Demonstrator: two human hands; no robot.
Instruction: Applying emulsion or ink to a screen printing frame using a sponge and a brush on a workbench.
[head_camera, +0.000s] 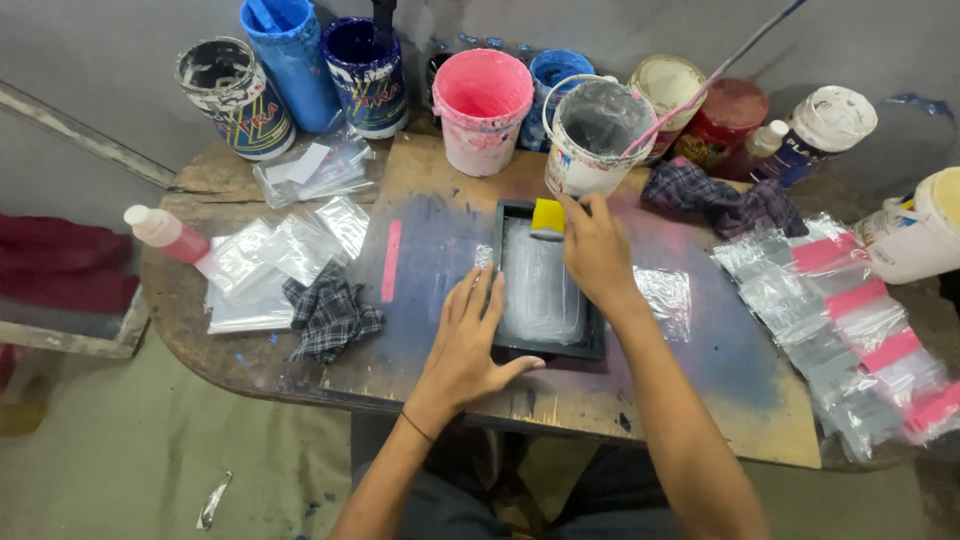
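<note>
hands (470, 340) (595, 250) flank framed screen (545, 345), gripping squeegee (547, 217).

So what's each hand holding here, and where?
Right hand grips the yellow squeegee by its top edge; left hand holds nothing, pressing flat on the dark frame.

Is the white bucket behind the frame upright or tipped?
Upright: the white bucket stands on its base, open mouth up, a stick leaning inside it.

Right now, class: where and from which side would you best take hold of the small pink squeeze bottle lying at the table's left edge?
Probably grip the pink squeeze bottle around its body, coming from above. It lies on its side with the white cap pointing up-left, and its rounded flank is exposed.
</note>
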